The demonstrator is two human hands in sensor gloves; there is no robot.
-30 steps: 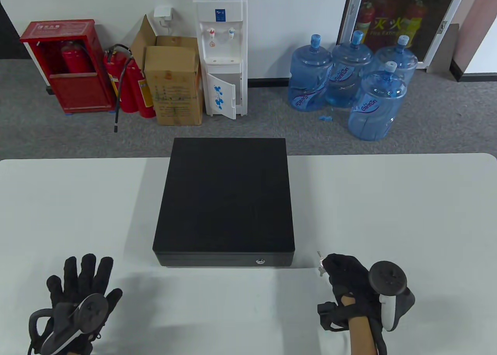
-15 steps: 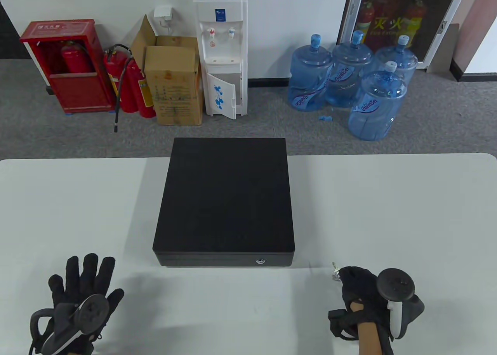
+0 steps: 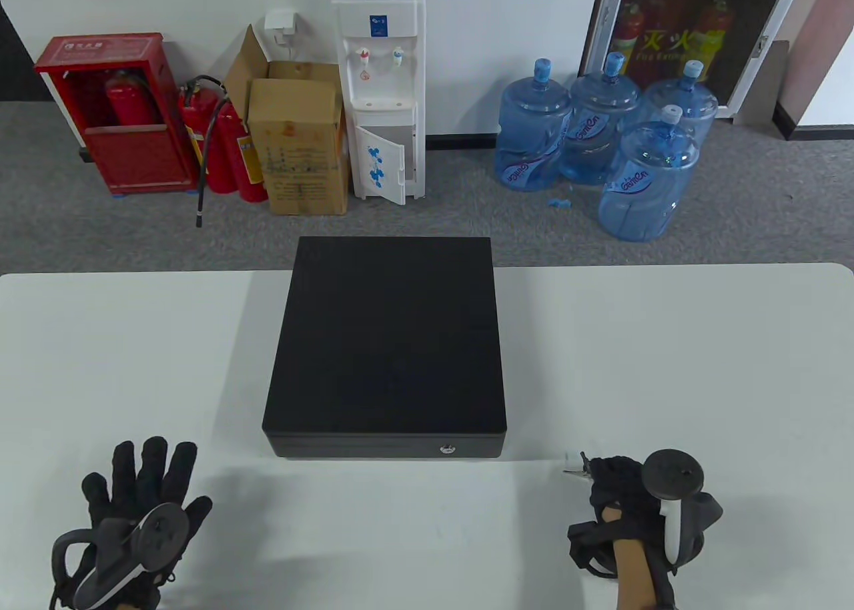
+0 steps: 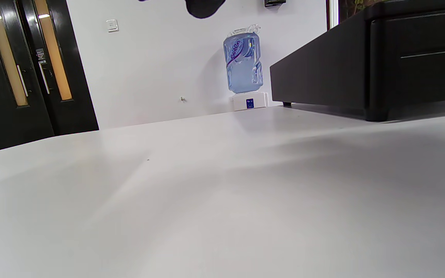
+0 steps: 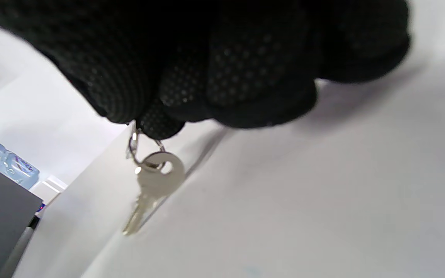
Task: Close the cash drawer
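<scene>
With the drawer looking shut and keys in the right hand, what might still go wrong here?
The keys hang from a ring pinched only at the right hand's fingertips, so they may slip onto the table. The drawer looks flush, but whether the lock is engaged cannot be seen.

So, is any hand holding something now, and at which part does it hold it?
The right hand pinches the key ring; one silver key hangs from it toward the table. The left hand lies flat, holding nothing.
</scene>
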